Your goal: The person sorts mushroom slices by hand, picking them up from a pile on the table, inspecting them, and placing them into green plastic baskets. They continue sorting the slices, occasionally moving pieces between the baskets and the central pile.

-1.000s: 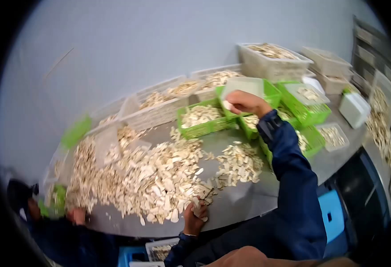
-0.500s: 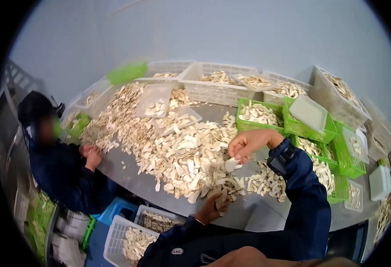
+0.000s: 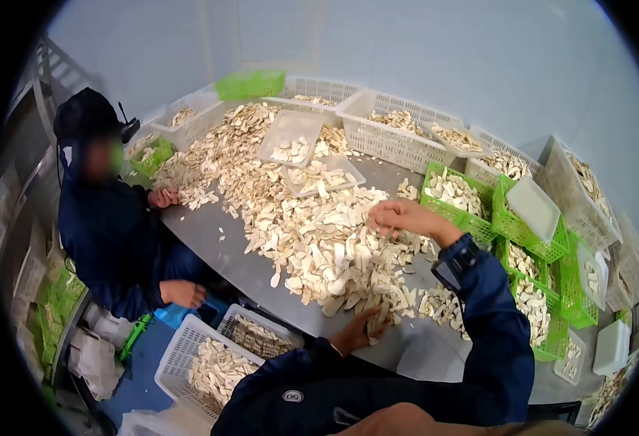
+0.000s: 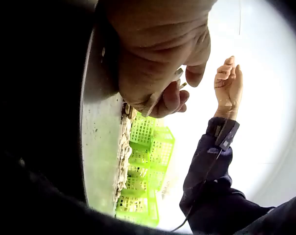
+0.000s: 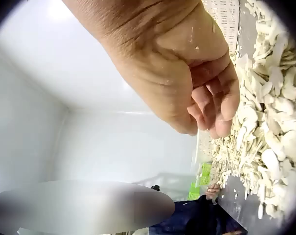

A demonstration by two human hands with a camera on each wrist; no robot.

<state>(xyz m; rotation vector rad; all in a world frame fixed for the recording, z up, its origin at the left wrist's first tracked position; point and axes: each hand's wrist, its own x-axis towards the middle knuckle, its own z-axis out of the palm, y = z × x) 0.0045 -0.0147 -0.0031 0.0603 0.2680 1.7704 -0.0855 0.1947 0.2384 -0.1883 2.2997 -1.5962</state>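
Note:
A big heap of pale dried slices [image 3: 312,236] covers the middle of the metal table [image 3: 210,232]. Over its right part hovers my right hand [image 3: 399,218], fingers loosely bent with nothing visible between them; the right wrist view shows the same hand [image 5: 187,78] beside the heap. At the table's front edge my left hand [image 3: 359,330] grips a few slices [image 3: 379,323]. In the left wrist view the fingers of that hand [image 4: 162,63] curl round a pale slice [image 4: 153,104].
Green baskets with slices [image 3: 456,195] stand at the right, one under a white lid [image 3: 534,207]. White crates [image 3: 399,134] line the wall. Another person [image 3: 109,211] sits at the left. A crate of slices [image 3: 203,363] stands below the table's front edge.
The view has swung left. My right hand has come from the green baskets to above the heap, and the white slice it pinched is no longer visible. My left hand still grips slices near the edge.

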